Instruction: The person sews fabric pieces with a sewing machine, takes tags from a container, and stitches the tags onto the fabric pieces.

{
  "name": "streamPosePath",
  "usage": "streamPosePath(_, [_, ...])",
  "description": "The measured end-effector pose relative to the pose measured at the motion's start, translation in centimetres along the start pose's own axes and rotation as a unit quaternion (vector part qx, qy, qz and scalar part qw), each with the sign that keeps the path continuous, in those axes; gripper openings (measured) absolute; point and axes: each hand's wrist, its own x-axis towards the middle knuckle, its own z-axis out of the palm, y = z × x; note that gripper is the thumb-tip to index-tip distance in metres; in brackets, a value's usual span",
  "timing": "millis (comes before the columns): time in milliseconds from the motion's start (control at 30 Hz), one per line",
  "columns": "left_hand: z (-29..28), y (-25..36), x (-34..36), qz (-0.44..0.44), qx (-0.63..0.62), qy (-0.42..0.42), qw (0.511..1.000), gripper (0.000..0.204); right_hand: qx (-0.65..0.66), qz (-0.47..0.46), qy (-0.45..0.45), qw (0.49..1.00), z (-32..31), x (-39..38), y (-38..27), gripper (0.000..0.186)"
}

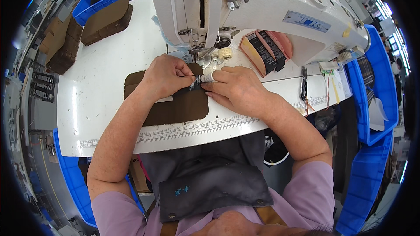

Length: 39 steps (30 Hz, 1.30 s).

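On the white table lies a brown rounded fabric panel (pixel 166 113), under the sewing machine's needle and presser-foot area (pixel 202 54). My left hand (pixel 166 75) has its thumb and fingers pinched at a small dark strip with light marks (pixel 194 85) on the panel; a white piece (pixel 164 99) shows under that hand. My right hand (pixel 236 88) has its curled fingers at the strip's right end and the panel's edge, one fingertip wrapped in white. The exact grip under the fingertips is partly hidden.
Stacks of brown panels (pixel 105 22) stand back left, near a blue crate (pixel 81 11). Pink-edged packs (pixel 262 52) lie beneath the machine arm (pixel 275 6). Black snips (pixel 303 83) lie right, beside blue bins (pixel 385 100). A printed ruler (pixel 144 136) runs along the front edge.
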Motion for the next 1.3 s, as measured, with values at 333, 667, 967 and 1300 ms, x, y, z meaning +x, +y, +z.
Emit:
streamPosePath(333, [1.5, -0.7, -4.8, 0.307, 0.275, 0.162, 0.897, 0.030, 0.036, 0.051, -0.089, 0.994, -0.9, 0.8, 0.6, 0.017])
streamPosePath(667, [2.0, -2.6, -4.6, 0.267, 0.194, 0.090, 0.940, 0.047, 0.037, 0.041, -0.078, 0.995, -0.2, 2.1, 1.6, 0.021])
streamPosePath(967, [1.1, -3.0, -2.2, 0.299, 0.195, 0.085, 0.930, 0.046, -0.016, 0.079, -0.052, 0.995, 0.7, 1.7, 2.4, 0.026])
streamPosePath(1300, [0.7, -3.1, -1.6, 0.327, 0.211, 0.086, 0.917, 0.047, -0.009, 0.074, 0.006, 0.997, 1.3, 1.5, 2.5, 0.026])
